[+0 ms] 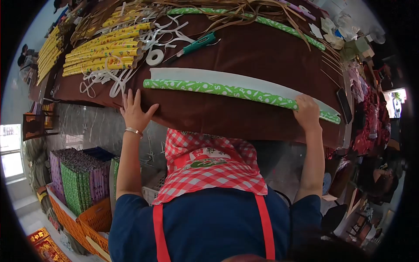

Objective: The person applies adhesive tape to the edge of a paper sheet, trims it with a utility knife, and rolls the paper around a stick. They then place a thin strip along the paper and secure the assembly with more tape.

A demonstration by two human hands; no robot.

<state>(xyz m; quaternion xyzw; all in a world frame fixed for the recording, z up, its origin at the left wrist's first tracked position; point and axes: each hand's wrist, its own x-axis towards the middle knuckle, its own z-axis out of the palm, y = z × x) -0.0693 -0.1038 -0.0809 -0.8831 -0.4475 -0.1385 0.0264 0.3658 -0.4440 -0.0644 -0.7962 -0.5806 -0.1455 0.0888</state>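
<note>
A roll of green paper with a white pattern lies across the brown cloth, its white inner side showing along the far edge. My right hand is closed on the roll near its right end. My left hand rests at the near edge of the cloth with its fingers spread, just below the roll's left end and apart from it. Beyond the roll are a white tape roll and a green-handled tool.
Yellow patterned rolls and white ribbons lie at the left of the brown cloth. Another green roll and brown strips are at the back. A phone sits at the right edge. An orange crate stands at lower left.
</note>
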